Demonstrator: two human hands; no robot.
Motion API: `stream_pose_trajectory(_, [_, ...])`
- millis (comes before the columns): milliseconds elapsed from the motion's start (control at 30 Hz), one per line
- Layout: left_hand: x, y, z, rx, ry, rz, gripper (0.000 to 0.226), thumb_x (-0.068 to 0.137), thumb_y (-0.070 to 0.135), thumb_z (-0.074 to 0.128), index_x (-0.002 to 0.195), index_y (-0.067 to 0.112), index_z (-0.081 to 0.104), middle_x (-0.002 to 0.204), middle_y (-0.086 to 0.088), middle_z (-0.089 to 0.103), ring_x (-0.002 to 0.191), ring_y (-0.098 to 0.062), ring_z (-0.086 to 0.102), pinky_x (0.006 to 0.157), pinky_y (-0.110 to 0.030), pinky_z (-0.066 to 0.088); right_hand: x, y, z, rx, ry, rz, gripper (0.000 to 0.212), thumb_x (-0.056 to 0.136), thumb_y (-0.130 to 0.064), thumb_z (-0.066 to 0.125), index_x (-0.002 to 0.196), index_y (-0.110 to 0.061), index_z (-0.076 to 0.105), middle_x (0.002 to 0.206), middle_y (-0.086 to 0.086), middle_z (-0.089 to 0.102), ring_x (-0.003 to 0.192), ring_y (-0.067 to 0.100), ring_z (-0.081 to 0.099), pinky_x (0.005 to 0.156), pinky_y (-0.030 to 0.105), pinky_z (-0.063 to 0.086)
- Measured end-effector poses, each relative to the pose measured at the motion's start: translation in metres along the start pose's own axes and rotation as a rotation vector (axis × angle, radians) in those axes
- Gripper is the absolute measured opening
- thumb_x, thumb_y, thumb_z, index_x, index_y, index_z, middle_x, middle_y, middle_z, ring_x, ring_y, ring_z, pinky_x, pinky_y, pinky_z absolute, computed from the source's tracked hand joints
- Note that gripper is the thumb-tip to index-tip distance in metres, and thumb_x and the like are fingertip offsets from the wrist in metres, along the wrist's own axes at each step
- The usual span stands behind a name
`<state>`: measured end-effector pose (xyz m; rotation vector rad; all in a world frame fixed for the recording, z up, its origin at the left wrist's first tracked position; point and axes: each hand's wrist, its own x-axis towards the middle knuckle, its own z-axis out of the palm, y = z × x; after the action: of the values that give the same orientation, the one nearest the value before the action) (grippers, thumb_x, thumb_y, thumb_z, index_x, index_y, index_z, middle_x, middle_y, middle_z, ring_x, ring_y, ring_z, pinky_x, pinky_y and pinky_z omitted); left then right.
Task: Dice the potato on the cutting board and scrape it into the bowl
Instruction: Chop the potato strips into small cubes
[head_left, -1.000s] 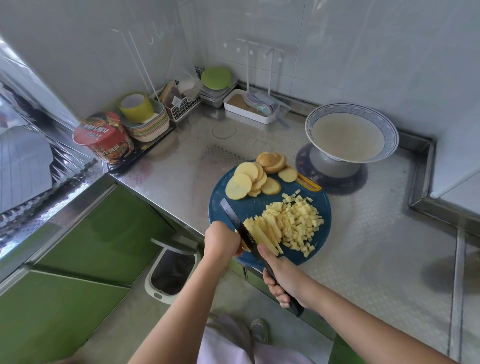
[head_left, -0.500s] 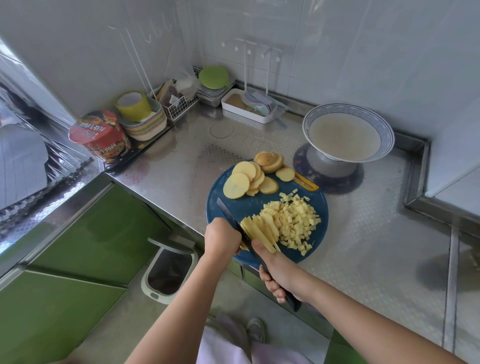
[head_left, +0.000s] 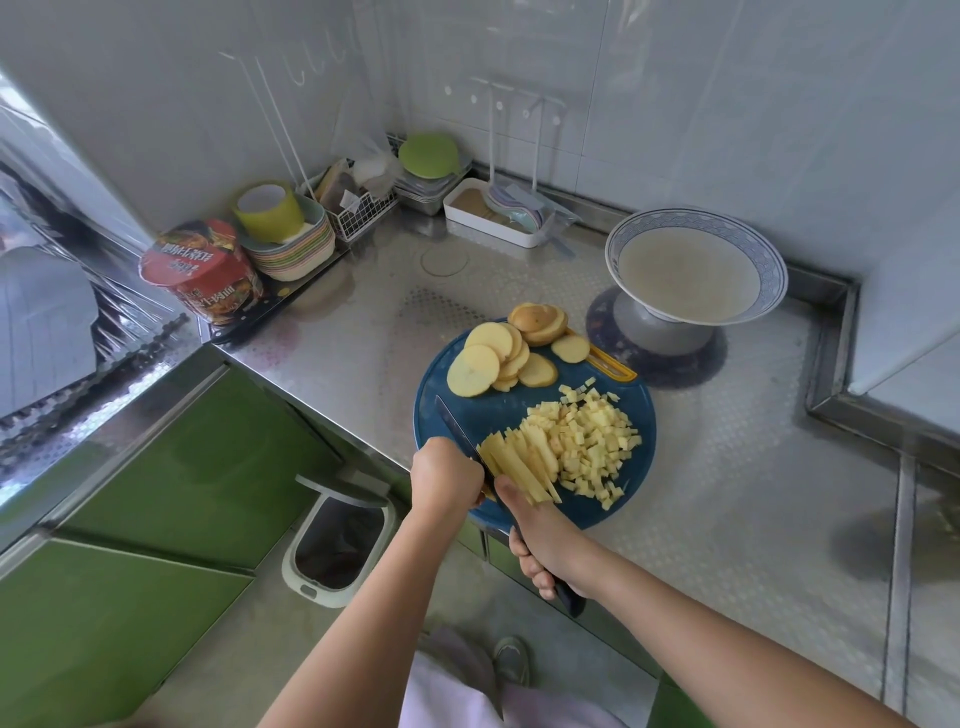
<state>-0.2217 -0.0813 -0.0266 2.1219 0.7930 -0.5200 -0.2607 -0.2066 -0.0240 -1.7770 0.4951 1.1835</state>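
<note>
— How is the knife (head_left: 454, 423) held?
— Its handle is clenched in the right hand (head_left: 545, 540), so the blade can be pressed down. The left hand (head_left: 447, 475) is curled beside the blade; what is gripped cannot be told.
— And the potato?
— Potato strips (head_left: 519, 462) lie right of the blade, dice (head_left: 597, 441) beyond, slices (head_left: 498, 358) at the cutting board's (head_left: 498, 410) far edge. The bowl (head_left: 696, 215) stands apart.

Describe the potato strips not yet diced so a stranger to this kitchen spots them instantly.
Find the round blue cutting board on the steel counter. At its near edge, beside the knife blade, lies a fan of potato strips. They are long sticks, unlike the round slices at the far edge and the small cubes on their right.
</note>
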Motion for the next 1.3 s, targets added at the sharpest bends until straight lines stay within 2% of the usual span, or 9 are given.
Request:
stream_pose_trajectory(267, [-0.002, -0.005, 0.000, -0.036, 0.026, 0.003, 0.014, 0.085, 0.003, 0.051, 0.083, -0.002, 0.064, 0.072, -0.014, 0.070, 0.066, -0.025, 0.071, 0.066, -0.038, 0.061, 0.004, 0.004, -0.003, 0.029, -0.006, -0.071, 0.071, 0.087, -0.080, 0.031, 0.056, -0.017, 0.030, 0.047, 0.000, 0.029, 0.036, 0.015, 0.024, 0.041, 0.022, 0.024])
stream_pose_trajectory(367, [-0.005, -0.006, -0.002, -0.036, 0.029, 0.002, 0.013, 0.085, 0.005, 0.050, 0.086, -0.001, 0.061, 0.072, -0.013, 0.071, 0.065, -0.025, 0.071, 0.067, -0.033, 0.060, 0.003, 0.005, -0.008, 0.064, -0.043, -0.089, 0.071, 0.088, -0.080, 0.032, 0.056, -0.016, 0.033, 0.045, 0.000, 0.030, 0.035, 0.015, 0.025, 0.039, 0.021, 0.024])
stream_pose_trajectory(467, [-0.006, -0.005, -0.001, -0.063, 0.014, 0.008, 0.013, 0.085, 0.004, 0.048, 0.079, -0.001, 0.058, 0.071, -0.016, 0.071, 0.067, -0.028, 0.071, 0.071, -0.037, 0.060, 0.000, 0.009, -0.010, 0.095, -0.079, -0.091, 0.071, 0.088, -0.079, 0.034, 0.056, -0.016, 0.034, 0.046, 0.000, 0.030, 0.035, 0.015, 0.025, 0.039, 0.020, 0.024])
stream_pose_trajectory(600, [-0.004, -0.004, -0.001, -0.059, 0.030, 0.025, 0.021, 0.084, 0.005, 0.047, 0.081, -0.005, 0.065, 0.067, -0.014, 0.071, 0.055, -0.022, 0.067, 0.054, -0.024, 0.055, -0.005, 0.020, -0.015, 0.093, -0.099, -0.074, 0.072, 0.088, -0.079, 0.034, 0.055, -0.015, 0.035, 0.046, 0.001, 0.030, 0.036, 0.015, 0.025, 0.039, 0.020, 0.024])
stream_pose_trajectory(767, [-0.002, -0.005, -0.001, -0.035, 0.029, 0.025, 0.024, 0.080, 0.004, 0.047, 0.079, -0.005, 0.069, 0.065, -0.012, 0.071, 0.059, -0.023, 0.070, 0.060, -0.027, 0.059, -0.005, 0.030, -0.015, 0.029, -0.058, -0.064, 0.074, 0.085, -0.082, 0.031, 0.054, -0.015, 0.033, 0.045, 0.002, 0.030, 0.035, 0.015, 0.025, 0.040, 0.020, 0.025])
stream_pose_trajectory(900, [0.000, -0.003, -0.003, -0.039, -0.003, 0.015, 0.026, 0.084, 0.003, 0.043, 0.081, -0.005, 0.068, 0.066, -0.013, 0.071, 0.050, -0.017, 0.066, 0.043, -0.019, 0.048, -0.002, 0.025, -0.012, -0.029, -0.028, -0.038, 0.074, 0.086, -0.082, 0.028, 0.055, -0.015, 0.031, 0.044, 0.001, 0.029, 0.034, 0.015, 0.025, 0.042, 0.020, 0.025])
stream_pose_trajectory(1000, [0.004, -0.003, -0.004, -0.032, -0.028, -0.015, 0.028, 0.086, 0.003, 0.043, 0.080, -0.005, 0.069, 0.064, -0.011, 0.071, 0.052, -0.017, 0.068, 0.042, -0.017, 0.046, -0.001, 0.017, -0.010, -0.058, -0.044, 0.034, 0.072, 0.087, -0.081, 0.025, 0.058, -0.016, 0.031, 0.037, -0.001, 0.030, 0.027, 0.013, 0.027, 0.045, 0.025, 0.026])
stream_pose_trajectory(1167, [0.011, -0.004, -0.005, -0.038, -0.049, -0.037, 0.026, 0.089, 0.005, 0.049, 0.076, -0.005, 0.069, 0.063, -0.011, 0.071, 0.059, -0.019, 0.071, 0.058, -0.025, 0.058, 0.007, 0.022, -0.006, 0.001, -0.034, 0.003, 0.071, 0.084, -0.083, 0.030, 0.056, -0.018, 0.027, 0.043, -0.002, 0.025, 0.035, 0.013, 0.022, 0.043, 0.022, 0.021])
stream_pose_trajectory(1300, [0.012, -0.004, -0.003, -0.055, -0.040, -0.029, 0.024, 0.086, 0.005, 0.052, 0.070, -0.003, 0.067, 0.064, -0.013, 0.071, 0.060, -0.022, 0.071, 0.065, -0.030, 0.061, 0.009, 0.023, -0.009, 0.008, -0.044, -0.022, 0.074, 0.083, -0.084, 0.028, 0.053, -0.017, 0.028, 0.046, 0.001, 0.028, 0.037, 0.015, 0.024, 0.040, 0.020, 0.024])
